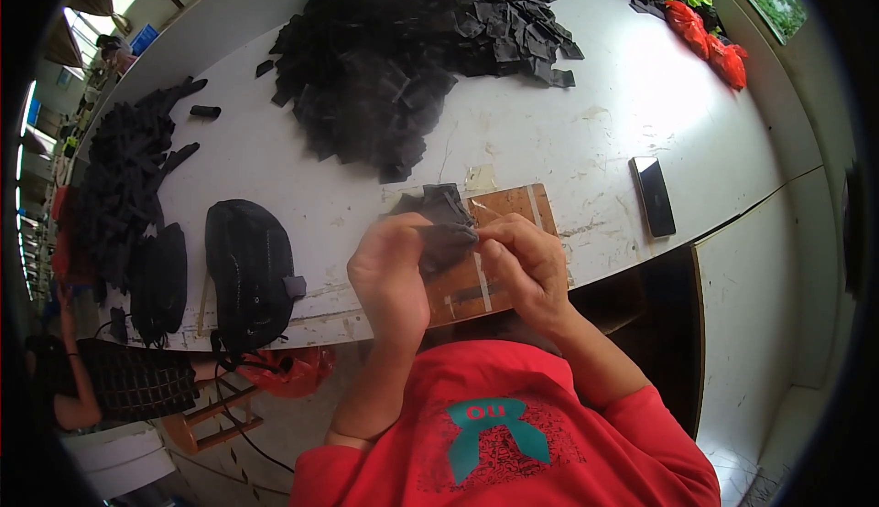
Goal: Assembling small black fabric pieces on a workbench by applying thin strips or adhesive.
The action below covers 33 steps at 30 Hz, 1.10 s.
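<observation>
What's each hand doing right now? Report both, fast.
Left hand: closed, pinching the dark fabric piece.
Right hand: closed, pinching the same piece at its right edge.

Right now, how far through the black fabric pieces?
Looks done: a stack of black strips at the table's left edge, if those are finished ones. In hand: left hand and right hand pinch one dark piece over a wooden board. Left: the big heap behind.

Lying on the tabletop [586, 132]: one phone [653, 196], one wooden board [494, 260], two black shoe uppers [249, 269], two heaps of black fabric pieces [412, 40]
</observation>
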Motion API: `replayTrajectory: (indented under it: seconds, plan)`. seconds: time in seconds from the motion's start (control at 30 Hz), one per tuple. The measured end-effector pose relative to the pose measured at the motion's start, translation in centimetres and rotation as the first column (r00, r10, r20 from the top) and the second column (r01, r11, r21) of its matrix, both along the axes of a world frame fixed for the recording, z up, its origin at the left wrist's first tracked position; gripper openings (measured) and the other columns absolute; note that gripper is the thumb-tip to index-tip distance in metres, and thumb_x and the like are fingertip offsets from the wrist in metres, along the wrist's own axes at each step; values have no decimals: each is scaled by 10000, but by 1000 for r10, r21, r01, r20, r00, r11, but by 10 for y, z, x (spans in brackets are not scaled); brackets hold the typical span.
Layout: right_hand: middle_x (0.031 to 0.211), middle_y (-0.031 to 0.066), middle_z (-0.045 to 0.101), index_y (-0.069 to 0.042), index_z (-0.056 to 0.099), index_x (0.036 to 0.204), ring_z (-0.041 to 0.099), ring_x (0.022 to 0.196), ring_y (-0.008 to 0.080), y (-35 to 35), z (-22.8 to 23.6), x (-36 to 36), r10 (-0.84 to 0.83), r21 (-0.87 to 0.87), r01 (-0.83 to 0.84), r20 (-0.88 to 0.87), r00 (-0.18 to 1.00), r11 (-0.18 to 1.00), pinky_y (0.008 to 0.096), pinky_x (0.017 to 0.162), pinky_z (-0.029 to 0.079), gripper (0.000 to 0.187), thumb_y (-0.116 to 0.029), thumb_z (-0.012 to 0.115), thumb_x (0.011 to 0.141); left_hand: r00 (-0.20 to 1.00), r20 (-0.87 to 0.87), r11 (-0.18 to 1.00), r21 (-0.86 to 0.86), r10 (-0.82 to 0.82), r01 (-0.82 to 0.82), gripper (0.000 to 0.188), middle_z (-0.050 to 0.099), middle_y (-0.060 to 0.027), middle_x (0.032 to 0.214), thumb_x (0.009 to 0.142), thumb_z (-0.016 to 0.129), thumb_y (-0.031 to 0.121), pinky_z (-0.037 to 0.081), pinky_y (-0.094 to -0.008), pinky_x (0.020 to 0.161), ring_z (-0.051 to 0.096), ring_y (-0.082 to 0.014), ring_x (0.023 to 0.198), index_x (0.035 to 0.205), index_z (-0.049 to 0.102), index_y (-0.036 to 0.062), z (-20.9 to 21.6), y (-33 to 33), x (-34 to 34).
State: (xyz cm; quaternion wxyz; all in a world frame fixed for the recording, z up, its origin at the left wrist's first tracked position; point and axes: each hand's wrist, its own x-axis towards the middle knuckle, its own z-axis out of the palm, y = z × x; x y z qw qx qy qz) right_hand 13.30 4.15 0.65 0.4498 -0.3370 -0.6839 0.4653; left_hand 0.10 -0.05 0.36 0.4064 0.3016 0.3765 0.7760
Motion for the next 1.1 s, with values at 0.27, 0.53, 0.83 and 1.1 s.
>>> replayTrajectory:
  seconds: [0.27, 0.53, 0.83, 1.1]
  plan:
    - [614, 88, 482, -13, 583, 905, 497, 508, 224, 18, 37, -4, -53, 462, -108, 321, 946, 880, 308, 438, 391, 209, -1, 609, 698, 997, 80, 1000, 5, 0, -1, 121, 564, -96, 882, 872, 479, 80, 386, -241, 754, 507, -126, 807, 892, 539, -23, 0, -1, 0]
    - [605, 78, 467, -14, 578, 931, 491, 520, 212, 12, 0, -8, -70, 503, 16, 88, 994, 864, 296, 444, 378, 223, 22, 567, 711, 961, -277, 1000, -22, -6, 0, 161, 564, -63, 854, 794, 588, 96, 409, -226, 686, 526, -127, 757, 911, 578, -15, 16, -1, 5]
    - [680, 91, 528, -23, 558, 868, 522, 575, 258, 13, 23, -1, -12, 344, -72, 237, 971, 936, 319, 496, 428, 255, -64, 671, 643, 756, -651, 994, 15, -73, 109, 102, 558, -79, 783, 772, 615, 41, 415, -198, 602, 510, -115, 677, 836, 596, -36, 14, 13, -13]
    - [667, 98, 524, -8, 556, 848, 528, 562, 250, 8, -6, -10, -91, 417, 38, 108, 990, 908, 308, 485, 424, 173, -26, 629, 693, 696, -717, 990, 122, 38, 72, 83, 537, -63, 753, 800, 585, 41, 400, -198, 586, 482, -103, 651, 809, 545, -31, -4, 16, -10]
